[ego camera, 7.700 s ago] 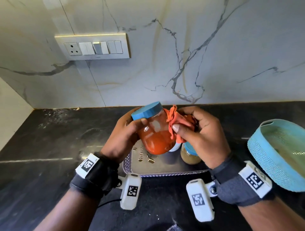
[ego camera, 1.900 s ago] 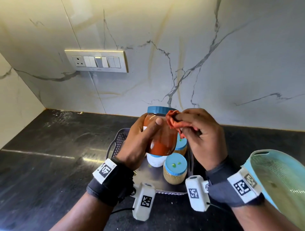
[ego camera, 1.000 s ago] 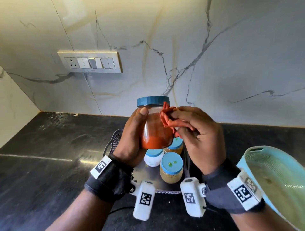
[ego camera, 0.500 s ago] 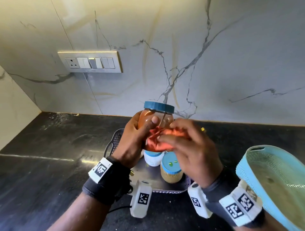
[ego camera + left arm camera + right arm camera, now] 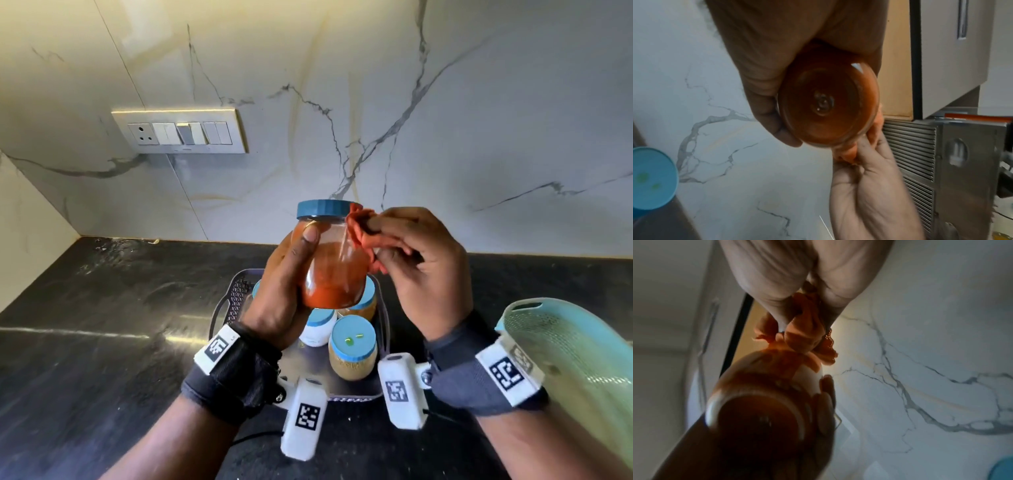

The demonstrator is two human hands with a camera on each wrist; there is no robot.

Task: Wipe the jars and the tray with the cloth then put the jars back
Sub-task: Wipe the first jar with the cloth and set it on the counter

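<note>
My left hand (image 5: 287, 274) grips a glass jar of red-orange powder (image 5: 330, 270) with a blue lid, upright above the tray. Its round base (image 5: 828, 104) fills the left wrist view and shows blurred in the right wrist view as the jar (image 5: 764, 410). My right hand (image 5: 411, 260) pinches a bunched orange cloth (image 5: 359, 228) against the jar's upper right side, just under the lid; the cloth (image 5: 805, 331) bulges between thumb and fingers. Below, a grey perforated tray (image 5: 236, 301) holds three blue-lidded jars, the nearest jar (image 5: 352, 347) with two green specks on its lid.
A light blue mesh basket (image 5: 575, 363) stands at the right by my right forearm. The black counter (image 5: 102, 325) spreads to the left. A marble wall with a switch plate (image 5: 178, 132) rises behind. A metal appliance (image 5: 962, 162) shows in the left wrist view.
The cloth has gone from the jar's front, where my right hand covered it half a second ago, back up to the upper right side by the lid. The jar stays upright, slightly higher.
</note>
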